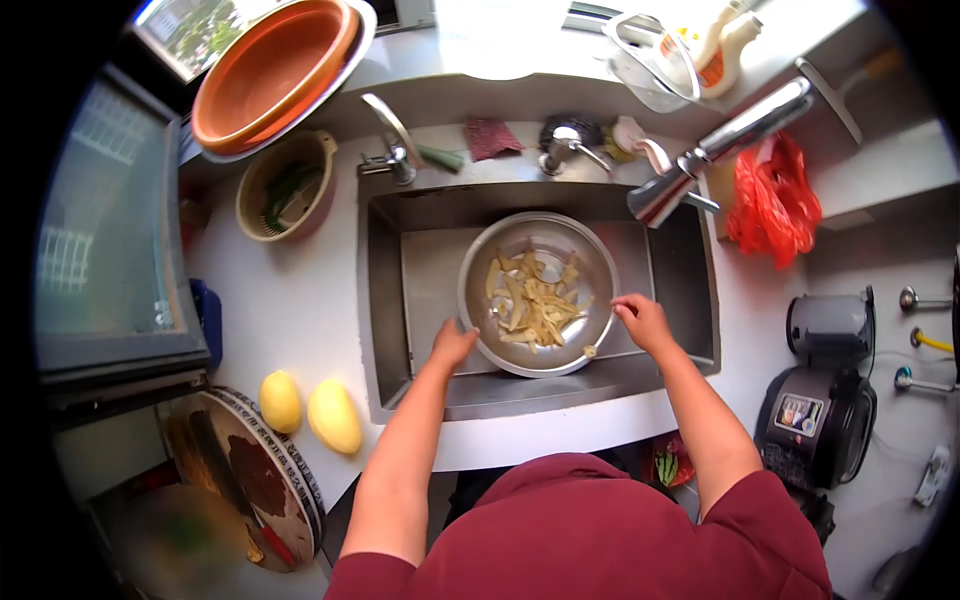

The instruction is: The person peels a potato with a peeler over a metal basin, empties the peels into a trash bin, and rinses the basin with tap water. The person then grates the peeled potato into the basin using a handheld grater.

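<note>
A round metal bowl (480,345) stands in the steel sink (425,395), with pale yellow-brown peelings (540,310) inside. At the bowl's lower left rim, my left hand (455,343) has its fingers closed on the edge. My right hand (642,320) is at the right rim, thumb and fingers pinched together; what they hold, if anything, is too small to tell. Two peeled yellow potatoes (334,415) lie on the counter left of the sink.
Faucet (400,160) and a second tap (568,148) stand behind the sink. A large chrome spout (690,170) overhangs its right corner. Left are a basket (325,185) and orange basins (270,75); right, a red bag (775,200) and black appliance (815,425).
</note>
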`<state>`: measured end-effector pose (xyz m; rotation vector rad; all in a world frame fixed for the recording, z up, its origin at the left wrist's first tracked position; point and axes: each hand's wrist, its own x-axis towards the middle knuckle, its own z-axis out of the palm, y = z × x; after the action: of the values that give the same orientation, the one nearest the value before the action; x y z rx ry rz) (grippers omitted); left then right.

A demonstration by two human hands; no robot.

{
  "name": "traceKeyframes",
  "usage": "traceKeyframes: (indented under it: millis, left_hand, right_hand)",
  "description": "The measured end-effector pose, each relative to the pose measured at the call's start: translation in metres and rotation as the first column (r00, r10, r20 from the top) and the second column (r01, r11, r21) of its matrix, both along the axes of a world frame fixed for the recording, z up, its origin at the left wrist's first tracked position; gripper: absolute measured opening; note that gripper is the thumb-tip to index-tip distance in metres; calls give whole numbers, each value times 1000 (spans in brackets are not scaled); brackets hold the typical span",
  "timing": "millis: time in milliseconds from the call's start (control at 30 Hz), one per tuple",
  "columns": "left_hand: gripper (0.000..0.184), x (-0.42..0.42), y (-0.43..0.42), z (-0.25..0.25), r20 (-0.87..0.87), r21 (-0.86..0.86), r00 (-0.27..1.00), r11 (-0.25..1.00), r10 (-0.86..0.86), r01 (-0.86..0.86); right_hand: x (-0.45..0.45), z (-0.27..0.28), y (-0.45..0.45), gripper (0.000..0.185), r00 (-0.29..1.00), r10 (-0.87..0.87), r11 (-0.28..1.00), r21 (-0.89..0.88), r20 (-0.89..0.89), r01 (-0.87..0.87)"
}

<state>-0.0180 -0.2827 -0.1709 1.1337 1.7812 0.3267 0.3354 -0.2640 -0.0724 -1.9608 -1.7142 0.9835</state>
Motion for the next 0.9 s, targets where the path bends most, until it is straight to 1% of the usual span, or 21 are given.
traceKeyframes:
  millis: [33, 67, 100, 167, 200, 267, 300, 400, 433, 533, 567, 667, 700, 733, 800, 833, 867, 900]
  left_hand:
    - [52, 6, 15, 3, 188, -221, 966, 966, 176, -133]
    - [50, 13, 22, 6, 314, -456, 871, 865, 378, -211]
    - [46, 17, 21, 1, 307, -463, 872, 861, 381, -213]
    - [36, 23, 24, -9, 292, -463, 876, 858, 384, -222]
    - [34, 26, 26, -10, 318, -507, 875, 846, 364, -167]
    - [29, 29, 27, -8, 363, -587, 871, 807, 332, -63]
    - [29, 31, 27, -5, 378, -577, 860, 813, 343, -70]
    - [26, 33, 22, 7, 422, -545, 822, 832, 382, -107]
    - [29, 32, 21, 21, 409, -517, 836, 848, 365, -117]
    - [37, 21, 17, 66, 419, -473, 828, 868, 371, -150]
    - [40, 16, 11, 74, 465, -451, 796, 877, 388, -165]
    - [42, -1, -6, 103, 485, -371, 798, 910, 358, -183]
    - [42, -6, -12, 110, 492, -334, 800, 923, 344, -192]
    - [43, -6, -19, 120, 527, -264, 786, 941, 323, -209]
    - [44, -8, -32, 112, 584, -204, 746, 947, 321, -248]
    - [39, -2, -40, 118, 603, -168, 718, 935, 348, -312]
    - [38, -1, -45, 116, 614, -157, 710, 934, 347, -321]
    - [38, 3, -49, 123, 613, -207, 682, 914, 399, -349]
  right_hand:
    - [14, 0, -18, 15, 999, -14, 998, -64, 42, 17]
    - [26, 0, -35, 15, 996, -25, 991, -128, 83, 35]
    - [28, 0, -46, 16, 990, 34, 993, -119, 138, -18]
    - [22, -4, -56, 16, 982, 134, 988, -88, 134, -123]
    - [19, -8, -59, 16, 974, 184, 982, -70, 134, -176]
    - [10, -31, -61, 16, 924, 272, 961, -25, 270, -276]
    - [6, -36, -58, 15, 889, 311, 944, -4, 336, -329]
    - [2, -38, -47, 13, 774, 424, 905, -203, 469, -373]
    - [1, -30, -46, 12, 788, 428, 903, -165, 443, -398]
    - [-3, 11, -42, 10, 660, 605, 782, -179, 444, -596]
    - [-2, 21, -43, 10, 703, 608, 784, -144, 368, -603]
    - [0, 41, -41, 17, 761, 637, 759, 76, 121, -647]
    - [-4, 57, -38, 21, 792, 608, 792, 32, 53, -610]
    - [-12, 69, -37, 18, 851, 524, 850, 71, -24, -522]
    - [-28, 86, -34, 12, 923, 337, 940, 123, -187, -319]
    - [-40, 87, -30, 15, 938, 146, 989, 71, -315, -130]
    - [-50, 76, -22, 20, 931, 43, 997, 73, -363, -18]
    - [-57, 55, -8, 26, 910, -60, 993, 69, -410, 96]
